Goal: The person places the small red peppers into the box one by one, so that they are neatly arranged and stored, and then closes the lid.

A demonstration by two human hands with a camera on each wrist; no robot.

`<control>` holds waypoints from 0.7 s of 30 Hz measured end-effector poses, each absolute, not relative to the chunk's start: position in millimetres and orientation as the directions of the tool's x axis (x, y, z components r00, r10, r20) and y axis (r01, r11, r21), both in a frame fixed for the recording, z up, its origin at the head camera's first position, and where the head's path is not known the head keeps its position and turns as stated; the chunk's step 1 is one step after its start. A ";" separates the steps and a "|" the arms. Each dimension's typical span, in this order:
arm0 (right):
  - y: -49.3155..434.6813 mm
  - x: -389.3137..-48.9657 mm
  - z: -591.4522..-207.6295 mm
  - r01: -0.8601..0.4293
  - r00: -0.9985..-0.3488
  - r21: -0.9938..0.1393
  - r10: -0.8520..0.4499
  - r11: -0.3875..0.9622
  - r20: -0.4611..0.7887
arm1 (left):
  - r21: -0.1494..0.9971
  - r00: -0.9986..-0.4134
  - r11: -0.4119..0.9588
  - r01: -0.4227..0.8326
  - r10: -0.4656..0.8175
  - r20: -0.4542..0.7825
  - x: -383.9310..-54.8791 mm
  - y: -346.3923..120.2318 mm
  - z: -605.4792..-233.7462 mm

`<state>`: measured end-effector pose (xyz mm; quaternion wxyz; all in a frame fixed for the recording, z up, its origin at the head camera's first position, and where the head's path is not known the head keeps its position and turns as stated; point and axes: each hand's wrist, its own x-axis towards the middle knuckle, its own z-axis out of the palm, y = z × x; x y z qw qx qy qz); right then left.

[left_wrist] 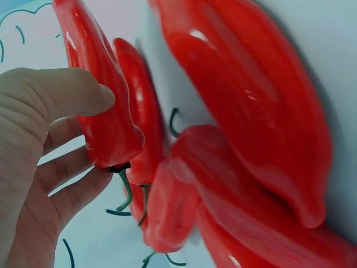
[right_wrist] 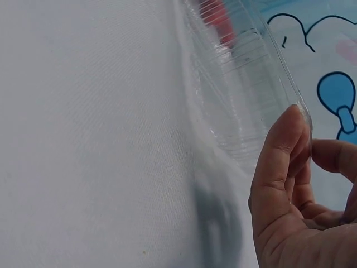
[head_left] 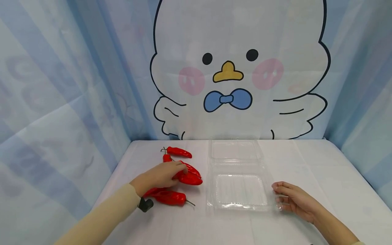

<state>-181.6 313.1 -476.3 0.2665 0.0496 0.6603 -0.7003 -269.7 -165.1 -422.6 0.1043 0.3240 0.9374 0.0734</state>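
In the left wrist view, my left hand [left_wrist: 33,111] pinches a red chili pepper [left_wrist: 103,97] between thumb and fingers, its green stem pointing down in that view. Other red peppers [left_wrist: 251,95] lie close around it. From the head view, the left hand [head_left: 162,174] is over the pepper pile, left of a clear plastic box [head_left: 209,199] whose hinged lid [head_left: 235,149] lies folded back. At the box's right side, my right hand [head_left: 296,201] holds the rim. The right wrist view shows that rim [right_wrist: 305,120] between thumb and fingers.
One pepper [head_left: 180,152] lies at the back of the group, and another [head_left: 171,198] lies nearest the front with its stem to the right. A white cloth [head_left: 226,228] covers the table. Behind stands a curtain [head_left: 226,122] with a cartoon bird.
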 end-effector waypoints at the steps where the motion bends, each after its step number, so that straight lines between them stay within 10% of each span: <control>1: 313.1 -181.7 -475.9 0.442 -0.852 -0.897 -0.307 0.011 -0.424 | 0.206 -0.769 0.778 0.594 0.624 -0.138 -269.7 -164.6 -421.0; 21: 313.7 -181.5 -478.3 0.406 -0.877 -0.914 -0.293 -0.029 -0.380 | 0.298 -0.744 0.731 0.614 0.662 -0.089 -264.6 -133.5 -404.5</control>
